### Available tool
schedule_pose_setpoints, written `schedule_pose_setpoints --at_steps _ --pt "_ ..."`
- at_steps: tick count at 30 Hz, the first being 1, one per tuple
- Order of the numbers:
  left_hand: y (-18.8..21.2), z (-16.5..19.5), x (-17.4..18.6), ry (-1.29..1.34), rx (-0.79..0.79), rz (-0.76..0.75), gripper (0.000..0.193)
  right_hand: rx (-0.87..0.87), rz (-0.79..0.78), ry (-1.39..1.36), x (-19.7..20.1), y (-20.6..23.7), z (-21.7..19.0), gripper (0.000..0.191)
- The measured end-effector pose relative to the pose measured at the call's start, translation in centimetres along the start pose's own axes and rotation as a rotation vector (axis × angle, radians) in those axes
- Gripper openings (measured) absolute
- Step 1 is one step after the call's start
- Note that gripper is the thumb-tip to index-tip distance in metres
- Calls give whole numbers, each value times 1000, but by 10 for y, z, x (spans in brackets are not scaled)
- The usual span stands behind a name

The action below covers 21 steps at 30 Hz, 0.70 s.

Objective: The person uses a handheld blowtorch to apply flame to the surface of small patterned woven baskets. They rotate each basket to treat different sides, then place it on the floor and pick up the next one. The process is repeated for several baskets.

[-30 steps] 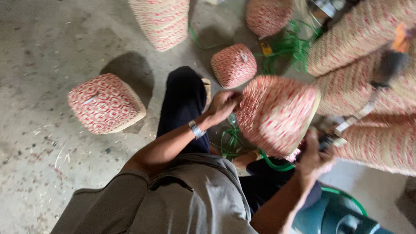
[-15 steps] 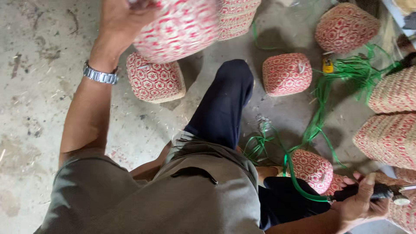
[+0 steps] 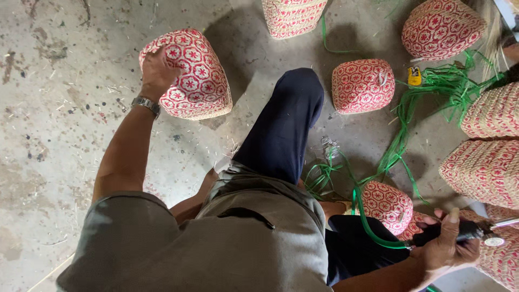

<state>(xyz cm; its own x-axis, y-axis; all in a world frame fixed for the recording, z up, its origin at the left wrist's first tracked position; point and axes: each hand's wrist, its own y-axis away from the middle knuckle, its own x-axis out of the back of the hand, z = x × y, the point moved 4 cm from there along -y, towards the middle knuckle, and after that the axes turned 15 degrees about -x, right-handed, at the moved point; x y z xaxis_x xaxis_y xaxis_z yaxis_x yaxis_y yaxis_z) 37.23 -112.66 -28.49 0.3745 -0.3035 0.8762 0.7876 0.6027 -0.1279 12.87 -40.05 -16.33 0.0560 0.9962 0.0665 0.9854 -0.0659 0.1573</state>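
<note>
My left hand (image 3: pixel 157 70), with a metal watch on its wrist, rests on the left side of a red-and-cream woven basket (image 3: pixel 192 75) that sits upside down on the concrete floor. At the lower right my right hand (image 3: pixel 446 246) grips a dark-handled tool (image 3: pixel 467 230) with a metal tip. A green plastic strip (image 3: pixel 373 227) curves up to that hand. A small woven basket (image 3: pixel 386 205) lies just left of it, by my knee. My dark trouser leg (image 3: pixel 284 127) stretches out between the two hands.
More red-and-cream baskets stand around: one at the top centre (image 3: pixel 294 16), one by my foot (image 3: pixel 362 84), one at the top right (image 3: pixel 440 27), and larger ones along the right edge (image 3: pixel 486 167). Loose green strips (image 3: pixel 432 92) and a small yellow object (image 3: pixel 414 75) lie on the floor.
My left hand has brought the basket from my lap, up and over to the left, and set it down on the floor. My right hand has taken hold of the dark tool.
</note>
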Motion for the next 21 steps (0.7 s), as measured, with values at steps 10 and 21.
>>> schedule_pose_setpoints --at_steps 10,21 --pt "-5 -35 -17 12 37 -114 95 12 -18 -55 -41 7 -1 22" --pt "-31 -33 -12 -102 64 -272 96 111 -83 -3 -72 7 -9 14"
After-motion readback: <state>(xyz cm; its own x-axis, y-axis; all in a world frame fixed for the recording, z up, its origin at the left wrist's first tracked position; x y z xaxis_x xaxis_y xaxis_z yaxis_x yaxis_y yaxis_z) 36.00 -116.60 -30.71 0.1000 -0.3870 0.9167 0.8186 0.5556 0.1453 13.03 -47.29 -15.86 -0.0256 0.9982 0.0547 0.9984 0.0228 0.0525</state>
